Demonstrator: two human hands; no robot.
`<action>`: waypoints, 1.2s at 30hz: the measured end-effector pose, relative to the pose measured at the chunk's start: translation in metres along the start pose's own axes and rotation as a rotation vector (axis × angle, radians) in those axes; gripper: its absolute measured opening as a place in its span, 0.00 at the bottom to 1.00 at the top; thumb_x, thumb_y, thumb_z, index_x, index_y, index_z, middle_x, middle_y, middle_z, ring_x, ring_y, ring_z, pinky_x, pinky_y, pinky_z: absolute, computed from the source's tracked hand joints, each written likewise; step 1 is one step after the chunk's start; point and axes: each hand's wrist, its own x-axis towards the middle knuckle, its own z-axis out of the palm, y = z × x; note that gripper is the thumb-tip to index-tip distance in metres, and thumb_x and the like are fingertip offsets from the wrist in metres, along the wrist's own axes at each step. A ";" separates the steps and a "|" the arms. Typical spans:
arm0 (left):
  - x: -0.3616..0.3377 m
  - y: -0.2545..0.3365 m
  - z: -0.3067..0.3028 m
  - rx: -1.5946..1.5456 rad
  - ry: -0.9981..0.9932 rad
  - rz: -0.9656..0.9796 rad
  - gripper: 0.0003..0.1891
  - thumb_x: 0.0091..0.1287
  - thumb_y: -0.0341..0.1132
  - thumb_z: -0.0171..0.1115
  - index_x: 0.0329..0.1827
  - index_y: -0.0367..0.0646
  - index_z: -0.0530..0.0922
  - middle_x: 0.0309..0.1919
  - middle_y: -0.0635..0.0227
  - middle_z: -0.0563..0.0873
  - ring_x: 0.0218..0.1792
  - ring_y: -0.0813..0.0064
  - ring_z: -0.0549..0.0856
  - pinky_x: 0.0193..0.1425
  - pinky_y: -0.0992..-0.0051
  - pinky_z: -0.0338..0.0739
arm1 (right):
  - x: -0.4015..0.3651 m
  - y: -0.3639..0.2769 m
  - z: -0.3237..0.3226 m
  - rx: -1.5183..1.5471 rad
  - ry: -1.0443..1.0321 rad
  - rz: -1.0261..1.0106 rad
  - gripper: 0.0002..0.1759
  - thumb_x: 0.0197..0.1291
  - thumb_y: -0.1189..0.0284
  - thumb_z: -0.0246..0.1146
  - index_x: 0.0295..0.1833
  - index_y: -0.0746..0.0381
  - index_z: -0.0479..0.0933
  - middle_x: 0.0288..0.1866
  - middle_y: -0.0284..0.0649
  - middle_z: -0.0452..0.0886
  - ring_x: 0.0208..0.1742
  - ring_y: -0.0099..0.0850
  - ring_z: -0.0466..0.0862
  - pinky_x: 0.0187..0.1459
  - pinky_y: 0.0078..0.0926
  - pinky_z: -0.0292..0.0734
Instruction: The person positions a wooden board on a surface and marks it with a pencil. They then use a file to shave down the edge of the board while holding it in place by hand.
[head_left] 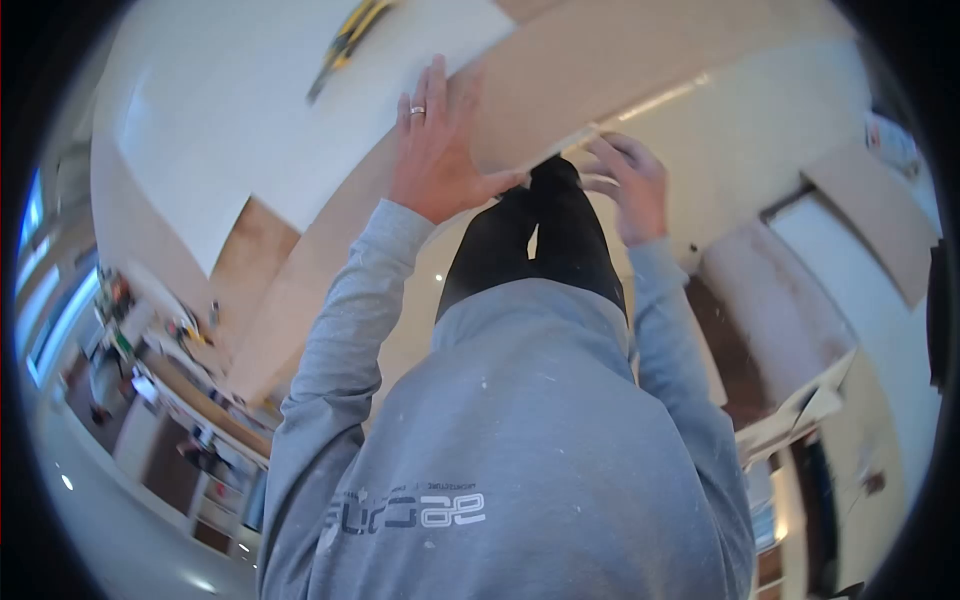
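Observation:
My left hand [437, 155], with a ring on one finger, lies flat with its fingers spread on a long tan board [560, 70]. Its thumb points along the board's near edge, toward my legs. To the right, my right hand [630, 185] is raised beside the end of that near edge, its fingers loosely bent and apart, slightly blurred. Those fingertips are right at the pale edge of the board, and nothing shows in the palm. Beyond my left hand, a yellow-and-black tool like a utility knife [348, 45] lies on a white sheet [230, 100].
A brown offcut [255, 245] lies by the white sheet's corner. At right are a tan panel [870, 215] and a pinkish-brown board [775, 290]. Small tools and clutter [185, 330] sit at the far left, near windows [62, 325].

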 end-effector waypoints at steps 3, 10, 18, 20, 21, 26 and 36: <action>-0.040 -0.042 -0.024 0.071 0.026 -0.076 0.74 0.46 0.61 0.87 0.93 0.55 0.46 0.90 0.44 0.47 0.90 0.39 0.44 0.86 0.30 0.43 | -0.001 -0.026 -0.010 -0.409 -0.021 -0.307 0.21 0.70 0.70 0.74 0.63 0.69 0.82 0.52 0.44 0.89 0.42 0.28 0.91 0.38 0.24 0.88; -0.219 -0.155 -0.064 0.231 -0.086 -0.435 0.77 0.40 0.54 0.90 0.94 0.62 0.46 0.91 0.46 0.46 0.90 0.38 0.42 0.85 0.26 0.44 | 0.018 -0.104 0.024 -1.638 -0.424 -1.126 0.51 0.56 0.80 0.73 0.85 0.54 0.62 0.81 0.44 0.71 0.81 0.45 0.71 0.74 0.55 0.70; -0.278 -0.185 -0.042 0.275 0.051 -0.402 0.74 0.37 0.56 0.89 0.92 0.62 0.52 0.86 0.48 0.56 0.87 0.39 0.54 0.84 0.26 0.49 | 0.091 -0.137 0.065 -2.124 -0.564 -1.200 0.73 0.43 0.72 0.83 0.92 0.36 0.47 0.93 0.41 0.51 0.92 0.47 0.53 0.84 0.69 0.56; -0.282 -0.189 -0.037 0.301 0.100 -0.379 0.73 0.38 0.57 0.88 0.91 0.63 0.54 0.85 0.49 0.59 0.86 0.40 0.57 0.83 0.25 0.51 | 0.084 -0.139 0.072 -2.183 -0.560 -1.147 0.75 0.41 0.72 0.84 0.92 0.36 0.46 0.93 0.41 0.51 0.92 0.49 0.53 0.83 0.70 0.59; -0.284 -0.191 -0.037 0.310 0.111 -0.365 0.72 0.37 0.57 0.88 0.91 0.62 0.55 0.84 0.48 0.60 0.85 0.40 0.58 0.84 0.27 0.51 | 0.082 -0.139 0.074 -2.213 -0.554 -1.116 0.76 0.39 0.72 0.85 0.92 0.36 0.45 0.93 0.41 0.51 0.92 0.50 0.53 0.82 0.70 0.60; -0.286 -0.202 -0.038 0.267 0.191 -0.257 0.69 0.38 0.58 0.88 0.90 0.66 0.60 0.79 0.45 0.67 0.80 0.40 0.66 0.83 0.35 0.55 | 0.106 -0.138 0.063 -2.099 -0.641 -1.164 0.80 0.33 0.77 0.85 0.92 0.41 0.46 0.92 0.47 0.52 0.90 0.56 0.55 0.86 0.59 0.60; -0.288 -0.190 -0.058 0.319 0.046 -0.258 0.69 0.42 0.66 0.86 0.90 0.65 0.57 0.80 0.34 0.64 0.81 0.32 0.62 0.86 0.35 0.53 | 0.107 -0.145 0.060 -2.069 -0.681 -1.211 0.79 0.33 0.76 0.83 0.92 0.40 0.46 0.88 0.49 0.58 0.87 0.60 0.61 0.84 0.54 0.67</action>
